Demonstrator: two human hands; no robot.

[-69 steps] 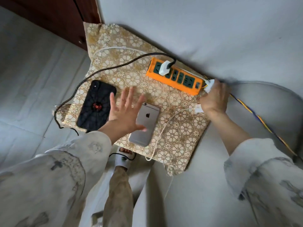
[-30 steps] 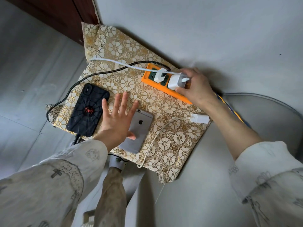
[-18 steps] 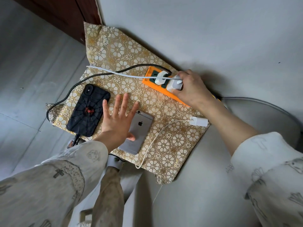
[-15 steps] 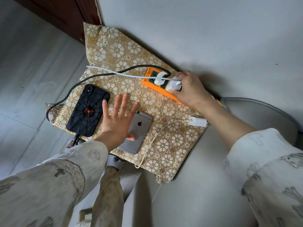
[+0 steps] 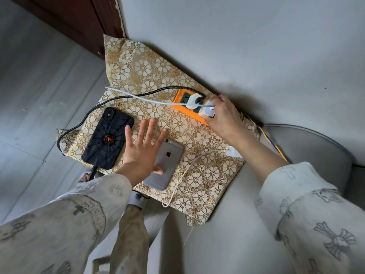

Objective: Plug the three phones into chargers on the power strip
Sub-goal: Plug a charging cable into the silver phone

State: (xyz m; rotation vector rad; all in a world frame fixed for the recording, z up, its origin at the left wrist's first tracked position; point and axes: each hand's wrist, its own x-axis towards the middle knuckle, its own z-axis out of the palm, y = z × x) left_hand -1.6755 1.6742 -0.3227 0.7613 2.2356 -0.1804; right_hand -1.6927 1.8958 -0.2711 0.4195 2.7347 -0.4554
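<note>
The right hand [image 5: 223, 117] has carried a white charger [image 5: 207, 111] onto the orange power strip [image 5: 182, 104] and grips it beside the plug already seated (second charger nearly in). The left hand [image 5: 143, 150] rests flat, fingers spread, on the silver phone [image 5: 166, 165], nearer the person than the strip; the strip lies close under the wall, leaving little room behind.

A gold floral-patterned cloth [image 5: 199, 180] covers the counter set against a grey wall [image 5: 237, 40]. At far left stands a dark brown wooden door [image 5: 65, 18], with pale grey floor [image 5: 35, 95] on the left.
</note>
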